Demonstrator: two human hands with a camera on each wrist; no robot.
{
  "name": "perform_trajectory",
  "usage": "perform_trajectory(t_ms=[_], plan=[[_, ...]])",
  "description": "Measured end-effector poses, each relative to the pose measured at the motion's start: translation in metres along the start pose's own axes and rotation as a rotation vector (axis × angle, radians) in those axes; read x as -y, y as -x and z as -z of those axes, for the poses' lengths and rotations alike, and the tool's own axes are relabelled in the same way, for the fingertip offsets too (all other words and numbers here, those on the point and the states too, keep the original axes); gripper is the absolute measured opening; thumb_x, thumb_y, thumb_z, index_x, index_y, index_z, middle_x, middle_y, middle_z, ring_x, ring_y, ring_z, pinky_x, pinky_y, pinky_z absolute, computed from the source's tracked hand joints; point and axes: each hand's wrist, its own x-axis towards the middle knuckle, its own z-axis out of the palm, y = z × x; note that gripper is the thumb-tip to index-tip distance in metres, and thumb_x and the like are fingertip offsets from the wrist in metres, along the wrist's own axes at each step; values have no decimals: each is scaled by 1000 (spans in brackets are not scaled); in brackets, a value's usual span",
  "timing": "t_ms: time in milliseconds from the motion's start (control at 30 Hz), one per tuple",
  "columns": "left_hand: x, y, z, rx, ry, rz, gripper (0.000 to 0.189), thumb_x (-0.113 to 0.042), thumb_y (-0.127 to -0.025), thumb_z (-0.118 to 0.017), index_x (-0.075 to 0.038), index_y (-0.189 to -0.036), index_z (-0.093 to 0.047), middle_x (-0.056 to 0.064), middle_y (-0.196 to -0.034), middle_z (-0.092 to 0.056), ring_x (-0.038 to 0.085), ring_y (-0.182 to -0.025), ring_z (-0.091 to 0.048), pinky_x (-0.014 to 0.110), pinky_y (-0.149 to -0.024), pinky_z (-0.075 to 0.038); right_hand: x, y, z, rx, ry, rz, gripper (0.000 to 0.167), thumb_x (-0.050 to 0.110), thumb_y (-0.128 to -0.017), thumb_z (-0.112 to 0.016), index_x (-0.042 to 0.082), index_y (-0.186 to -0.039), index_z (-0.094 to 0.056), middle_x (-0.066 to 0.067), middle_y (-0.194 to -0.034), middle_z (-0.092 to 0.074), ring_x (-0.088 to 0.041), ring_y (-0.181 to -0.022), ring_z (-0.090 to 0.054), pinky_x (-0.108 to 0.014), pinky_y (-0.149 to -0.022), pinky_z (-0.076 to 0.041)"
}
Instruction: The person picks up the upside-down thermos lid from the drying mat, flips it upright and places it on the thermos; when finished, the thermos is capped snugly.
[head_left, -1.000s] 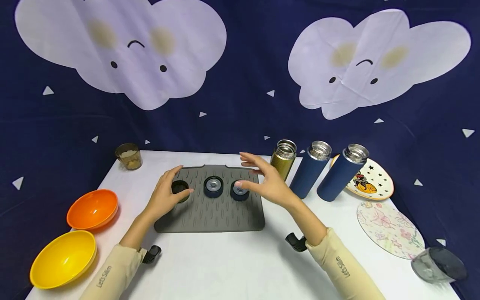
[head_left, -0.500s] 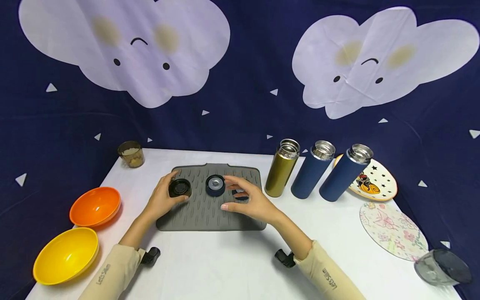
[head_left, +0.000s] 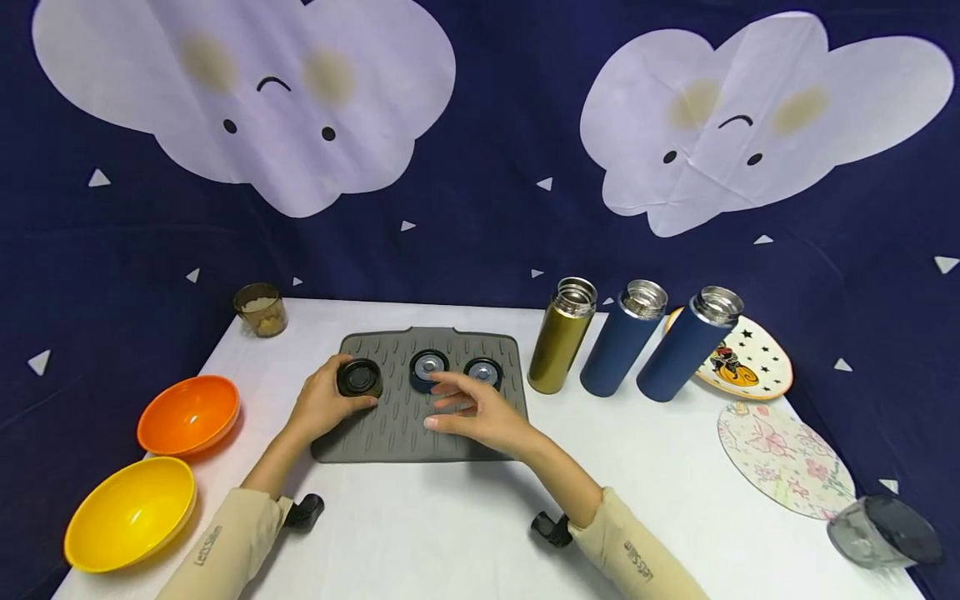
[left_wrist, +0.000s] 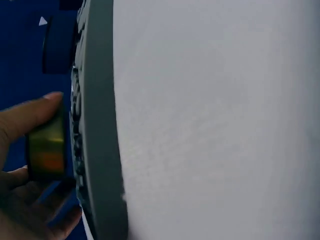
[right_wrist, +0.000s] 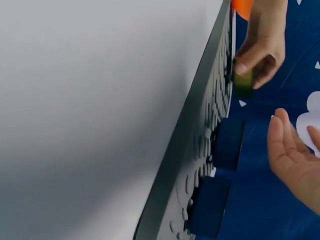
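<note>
My left hand [head_left: 322, 400] grips a gold bottle lid [head_left: 360, 379] with a black top, on the left of the grey ridged mat [head_left: 405, 437]. The left wrist view has the thumb on one side of the gold lid [left_wrist: 47, 150] and fingers on the other; a narrow gap seems to part it from the mat. Over the mat's right front my right hand [head_left: 483, 415] hovers, holding nothing, its fingers extended and slightly bent. Beyond them are two dark blue lids, the middle lid [head_left: 429, 371] and the right lid [head_left: 483, 373].
An uncapped gold bottle [head_left: 558, 346] and two uncapped blue bottles [head_left: 622, 346] stand right of the mat, before a patterned plate [head_left: 757, 367]. Further right are a floral round mat [head_left: 783, 462] and a grey cup [head_left: 870, 537]. Leftward sit an orange bowl [head_left: 187, 412], a yellow bowl [head_left: 127, 517] and a brown cup [head_left: 261, 312].
My left hand has closed around the gold lid. My right hand has moved left and toward me, away from beside the gold bottle, uncovering the right blue lid.
</note>
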Motion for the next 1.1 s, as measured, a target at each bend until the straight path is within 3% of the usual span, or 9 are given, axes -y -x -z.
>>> perform_trajectory(t_ms=[200, 367, 500, 767, 933, 1100], plan=[[-33, 14, -7, -17, 118, -74, 80, -14, -75, -86, 4, -140, -43, 27, -129, -58, 45, -120, -55, 61, -99, -44, -5, -4, -6, -50, -75, -104, 65, 33, -94, -68, 12, -150, -41, -17, -137, -57, -24, -117, -62, -45, -101, -51], [-67, 26, -13, -39, 164, -188, 78, -12, -72, -89, -1, -137, -48, 19, -126, -63, 38, -117, -59, 58, -96, -48, -7, -7, -9, -62, -253, -129, 64, 26, -98, -63, 2, -151, -37, -22, -134, -58, -33, -117, -64, -41, -98, -54], [-83, 33, -17, -51, 191, -264, 79, -11, -70, -91, -4, -136, -50, 16, -127, -64, 35, -118, -61, 57, -97, -49, -7, -7, -10, -73, -394, -123, 62, 18, -97, -63, -5, -149, -36, -27, -136, -56, -30, -116, -66, -39, -98, -54], [-92, 42, -28, -68, 221, -326, 77, -5, -69, -90, -6, -136, -52, 15, -130, -62, 36, -122, -59, 59, -99, -47, -10, -3, -12, -116, -525, -107, 50, 9, -96, -63, -5, -141, -48, -26, -134, -60, -17, -103, -70, -36, -93, -56], [-92, 44, -33, -40, 235, -344, 83, -8, -69, -91, -11, -140, -48, 14, -136, -58, 35, -126, -56, 59, -101, -46, -11, 2, -12, -173, -532, -100, 49, 4, -93, -65, -7, -139, -50, -26, -131, -61, -16, -100, -71, -35, -91, -57], [-94, 44, -34, 86, 457, -316, 89, -15, -75, -88, -20, -150, -39, 12, -147, -49, 30, -136, -48, 56, -111, -39, -4, 12, -9, -271, -475, -76, 54, 0, -90, -67, -9, -140, -48, -29, -131, -59, -18, -104, -70, -34, -89, -58]])
